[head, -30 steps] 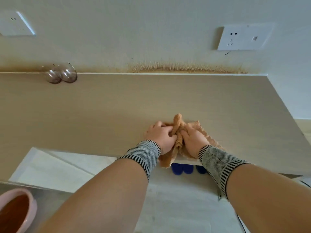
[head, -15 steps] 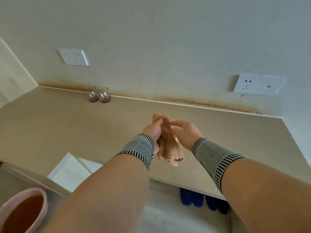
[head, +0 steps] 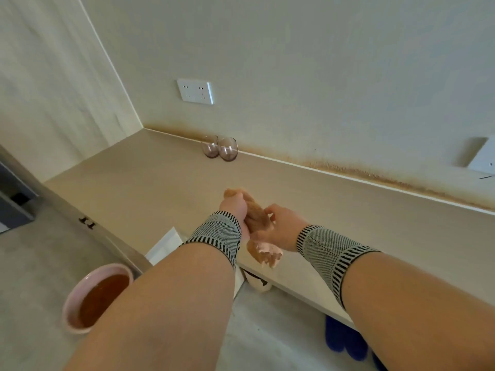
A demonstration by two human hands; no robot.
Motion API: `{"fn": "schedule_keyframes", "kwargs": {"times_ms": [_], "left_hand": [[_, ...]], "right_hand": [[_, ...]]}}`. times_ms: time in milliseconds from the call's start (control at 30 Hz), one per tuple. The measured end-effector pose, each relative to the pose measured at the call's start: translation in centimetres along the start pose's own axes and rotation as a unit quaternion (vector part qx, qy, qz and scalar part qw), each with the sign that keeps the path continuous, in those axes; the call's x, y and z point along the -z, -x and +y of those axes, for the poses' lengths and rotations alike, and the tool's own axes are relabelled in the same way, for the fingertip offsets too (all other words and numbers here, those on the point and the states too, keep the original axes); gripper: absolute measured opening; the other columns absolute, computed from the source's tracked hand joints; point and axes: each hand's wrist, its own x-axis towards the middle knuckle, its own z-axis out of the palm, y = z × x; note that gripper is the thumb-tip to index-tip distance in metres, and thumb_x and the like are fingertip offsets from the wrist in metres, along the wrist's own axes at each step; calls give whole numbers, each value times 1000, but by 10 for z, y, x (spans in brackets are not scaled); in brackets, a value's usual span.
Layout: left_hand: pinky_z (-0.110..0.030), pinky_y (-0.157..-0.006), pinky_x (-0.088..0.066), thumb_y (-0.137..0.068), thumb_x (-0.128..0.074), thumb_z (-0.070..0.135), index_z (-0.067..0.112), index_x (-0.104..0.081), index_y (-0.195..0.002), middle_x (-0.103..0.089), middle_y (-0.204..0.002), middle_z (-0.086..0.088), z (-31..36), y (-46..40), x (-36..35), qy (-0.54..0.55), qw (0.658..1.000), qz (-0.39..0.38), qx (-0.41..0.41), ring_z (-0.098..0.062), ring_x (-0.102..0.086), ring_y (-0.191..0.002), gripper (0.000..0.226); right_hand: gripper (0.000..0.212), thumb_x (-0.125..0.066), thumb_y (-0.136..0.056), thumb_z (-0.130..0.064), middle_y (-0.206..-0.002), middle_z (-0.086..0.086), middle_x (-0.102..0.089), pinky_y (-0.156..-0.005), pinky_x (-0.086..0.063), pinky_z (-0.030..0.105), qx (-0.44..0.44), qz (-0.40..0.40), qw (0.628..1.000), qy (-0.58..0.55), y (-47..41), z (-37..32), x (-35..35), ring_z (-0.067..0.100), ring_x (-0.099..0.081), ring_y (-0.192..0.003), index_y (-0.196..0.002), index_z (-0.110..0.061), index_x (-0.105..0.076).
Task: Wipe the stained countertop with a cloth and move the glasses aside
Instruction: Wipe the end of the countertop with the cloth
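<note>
We've got the cloth [head: 255,218] bunched into a roll in front of us, lifted off the counter [head: 150,183], long axis running away from us with the frayed end hanging toward the counter's near edge. Left hand [head: 234,207] has its fingers clenched around the far upper end; right hand [head: 278,230] touches the lower part from the right, fingers loosely curled, grasp unclear. Glasses [head: 220,149], two side by side, sit at the back wall, forward and slightly left of both hands, so left hand is nearer. Stain band [head: 375,174] runs along the wall to the right, so the right hand looks better placed for wiping there.
</note>
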Motion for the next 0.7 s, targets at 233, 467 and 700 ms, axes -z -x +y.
{"fn": "schedule_keyframes", "kwargs": {"times_ms": [233, 467, 700], "left_hand": [[-48, -98, -46, -102, -44, 26, 7, -45, -142, -48, -145, -18, 32, -59, 70, 9, 999, -30, 19, -39, -50, -130, 44], [-56, -105, -43, -103, -45, 33, 9, -53, -126, -59, -128, -21, 108, -148, 135, 176, 973, -139, 49, -38, -57, -118, 34], [-32, -63, -56, -98, -50, 6, 7, -58, -119, -63, -116, -13, 106, -218, 253, -117, 991, -48, 46, -28, -64, -103, 22]], "right_hand": [[27, -51, -93, -24, -99, 2, -65, -72, -54, 29, -17, 28, 993, 115, -66, -63, -25, 20, -64, -87, -118, -17, -62], [74, -72, -80, -36, -126, 1, -46, -70, -52, 27, -13, 113, 993, -5, -155, -152, -64, 16, -60, -88, -143, -24, -36], [44, -54, -92, -14, -123, 1, -55, -98, -45, 44, 7, 73, 981, 179, -214, -192, -147, 26, -49, -118, -133, -28, -49]]}}
